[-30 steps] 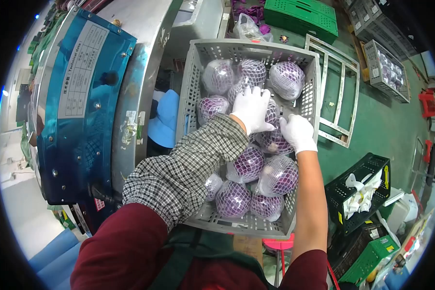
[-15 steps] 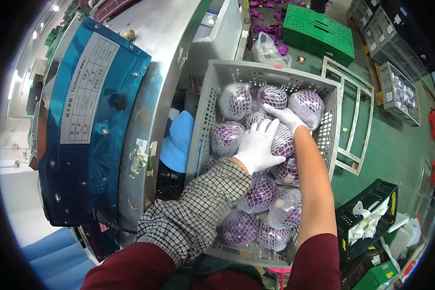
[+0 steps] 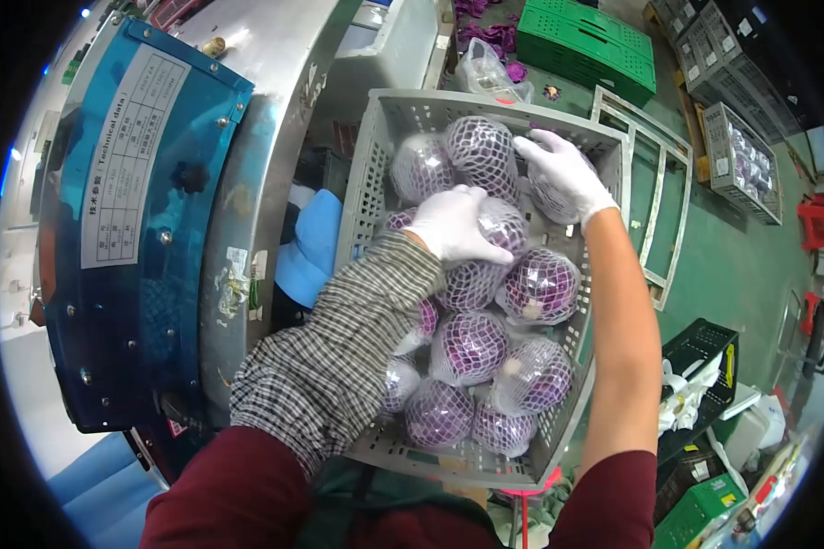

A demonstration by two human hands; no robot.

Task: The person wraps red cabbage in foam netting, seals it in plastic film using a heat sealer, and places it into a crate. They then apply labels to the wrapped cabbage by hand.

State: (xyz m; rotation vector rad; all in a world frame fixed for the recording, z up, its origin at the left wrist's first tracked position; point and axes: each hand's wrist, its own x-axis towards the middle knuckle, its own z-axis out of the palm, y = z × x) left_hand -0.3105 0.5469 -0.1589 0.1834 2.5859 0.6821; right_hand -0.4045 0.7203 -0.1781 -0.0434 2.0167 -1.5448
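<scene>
Red cabbages in white foam netting fill a grey plastic crate (image 3: 375,146) in front of me. My left hand (image 3: 453,224), in a white glove, is curved round the left side of a netted red cabbage (image 3: 504,225) near the middle, thumb below it. At the crate's right side my right hand (image 3: 569,174), also gloved, bends its fingers over another netted cabbage (image 3: 547,197), partly hidden by the palm. Between and above the hands sits a raised cabbage (image 3: 482,154). Below them lies a cabbage (image 3: 538,285) with its stem end showing.
To the left are a metal counter (image 3: 247,197) and a blue machine (image 3: 178,197) with a data label. A blue hat (image 3: 311,252) lies beside the crate. Green crates (image 3: 590,41), a white metal frame (image 3: 655,197) and a black crate (image 3: 705,366) stand on the floor.
My hands have moved apart from the crate's middle. The right hand is now on a cabbage at the right, and the top middle cabbage sits higher. The camera view has shifted slightly.
</scene>
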